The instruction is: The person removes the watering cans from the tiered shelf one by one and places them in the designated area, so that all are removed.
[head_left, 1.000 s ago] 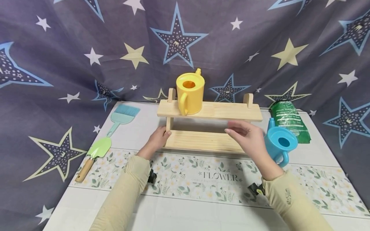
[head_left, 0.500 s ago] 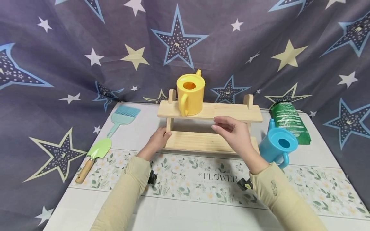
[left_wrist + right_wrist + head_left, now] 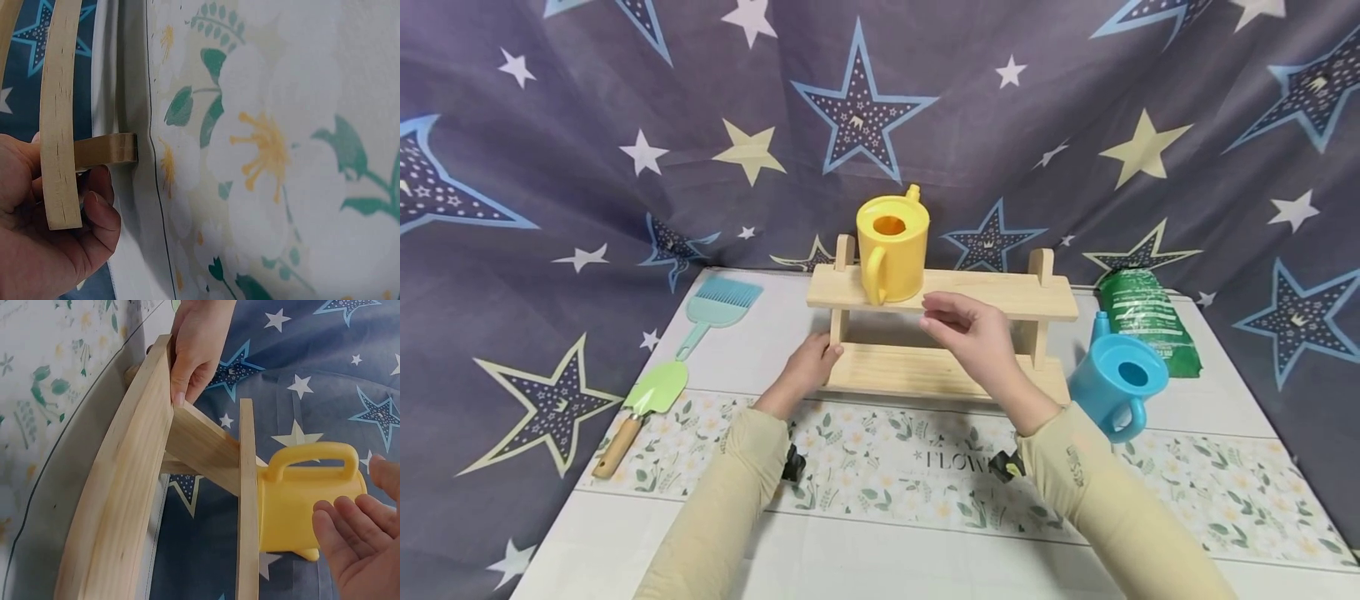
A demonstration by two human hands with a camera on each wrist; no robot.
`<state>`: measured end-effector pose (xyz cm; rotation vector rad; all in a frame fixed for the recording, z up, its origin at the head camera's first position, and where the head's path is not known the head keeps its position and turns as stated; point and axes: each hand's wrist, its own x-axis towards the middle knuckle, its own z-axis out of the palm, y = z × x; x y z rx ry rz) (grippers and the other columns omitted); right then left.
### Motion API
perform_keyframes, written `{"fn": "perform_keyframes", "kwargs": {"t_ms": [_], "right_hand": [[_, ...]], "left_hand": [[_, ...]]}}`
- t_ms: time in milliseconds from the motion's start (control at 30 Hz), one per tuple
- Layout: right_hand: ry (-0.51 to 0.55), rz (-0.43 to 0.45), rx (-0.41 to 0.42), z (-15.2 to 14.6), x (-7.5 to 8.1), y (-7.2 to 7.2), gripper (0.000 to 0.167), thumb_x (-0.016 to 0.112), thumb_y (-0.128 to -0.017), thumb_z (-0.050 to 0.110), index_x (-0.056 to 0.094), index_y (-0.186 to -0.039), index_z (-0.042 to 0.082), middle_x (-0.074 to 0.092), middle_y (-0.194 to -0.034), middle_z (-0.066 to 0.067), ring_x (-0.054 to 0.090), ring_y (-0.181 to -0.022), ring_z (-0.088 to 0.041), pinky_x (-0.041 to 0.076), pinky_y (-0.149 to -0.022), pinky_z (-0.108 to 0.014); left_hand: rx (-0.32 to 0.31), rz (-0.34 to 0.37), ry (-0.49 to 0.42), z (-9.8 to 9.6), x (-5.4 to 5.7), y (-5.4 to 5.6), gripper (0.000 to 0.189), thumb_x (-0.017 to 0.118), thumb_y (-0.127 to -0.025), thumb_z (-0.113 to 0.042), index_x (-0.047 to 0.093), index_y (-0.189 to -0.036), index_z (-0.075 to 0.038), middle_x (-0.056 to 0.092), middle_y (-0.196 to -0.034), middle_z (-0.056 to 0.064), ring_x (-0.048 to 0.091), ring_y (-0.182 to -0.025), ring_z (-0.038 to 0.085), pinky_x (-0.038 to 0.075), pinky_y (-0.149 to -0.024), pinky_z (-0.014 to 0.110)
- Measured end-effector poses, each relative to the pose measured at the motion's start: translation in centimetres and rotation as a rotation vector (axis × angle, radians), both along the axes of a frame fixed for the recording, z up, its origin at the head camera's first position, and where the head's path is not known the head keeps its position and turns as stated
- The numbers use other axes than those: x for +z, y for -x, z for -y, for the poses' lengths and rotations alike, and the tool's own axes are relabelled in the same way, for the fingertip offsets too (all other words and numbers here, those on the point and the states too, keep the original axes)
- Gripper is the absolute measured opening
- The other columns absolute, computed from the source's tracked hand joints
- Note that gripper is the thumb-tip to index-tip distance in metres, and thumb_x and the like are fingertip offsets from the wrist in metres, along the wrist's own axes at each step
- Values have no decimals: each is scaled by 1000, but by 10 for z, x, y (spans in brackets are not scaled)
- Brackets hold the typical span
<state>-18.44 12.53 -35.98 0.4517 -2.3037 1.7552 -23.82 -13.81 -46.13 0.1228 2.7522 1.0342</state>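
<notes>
Near the left edge of the white, flower-printed table point(image 3: 850, 550) lay a green-bladed, wooden-handled trowel point(image 3: 655, 387). A blue plastic watering can point(image 3: 1101, 387) stood just beside the right end of a two-tier, pale wooden shelf point(image 3: 895, 369). The left hand point(image 3: 808, 364) gripped that shelf's lower left end; the right hand point(image 3: 973, 333), fingers bent, thumb apart, hung before the upper board's front edge, near the yellow plastic watering can point(image 3: 906, 262) standing toward that board's left end.
</notes>
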Motion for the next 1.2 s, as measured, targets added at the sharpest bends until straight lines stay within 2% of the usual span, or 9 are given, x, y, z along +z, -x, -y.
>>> {"fn": "perform_keyframes", "kwargs": {"t_ms": [367,567,733,1033,1200], "right_hand": [[-1,28,11,28,2,13,36,76,-87,12,67,-118,-3,69,-113,-18,67,-101,-25,53,-86,-29],[-16,25,-17,43,1,19,38,77,-86,13,67,-118,-2,68,-114,-17,66,-103,-27,53,-87,-30],[-28,-19,-60,56,0,22,38,78,-85,11,68,-119,-2,68,-116,-15,65,-105,-26,53,-88,-31],[-67,-63,-107,67,-3,27,36,79,-84,13,69,-117,1,69,-115,-12,66,-104,-26,55,-84,-36],[-94,-79,-125,71,-3,31,36,79,-84,15,69,-116,1,69,-114,-11,66,-103,-23,56,-78,-30]], "left_hand": [[-10,-19,2,2,-1,-1,47,42,-106,-28,43,-144,0,48,-134,21,52,-119,34,40,-101,50],[-19,-15,1,2,0,-1,47,42,-106,-27,44,-144,1,48,-134,22,51,-119,35,40,-101,50],[-25,-21,-3,2,0,-1,46,42,-106,-27,44,-143,1,47,-136,23,50,-123,36,39,-103,51],[-20,-16,-12,2,0,-3,46,43,-106,-27,45,-143,0,48,-134,22,52,-118,34,41,-100,50],[-11,-12,-13,2,2,-3,47,43,-106,-27,44,-144,0,48,-135,22,52,-119,34,41,-100,50]]}}
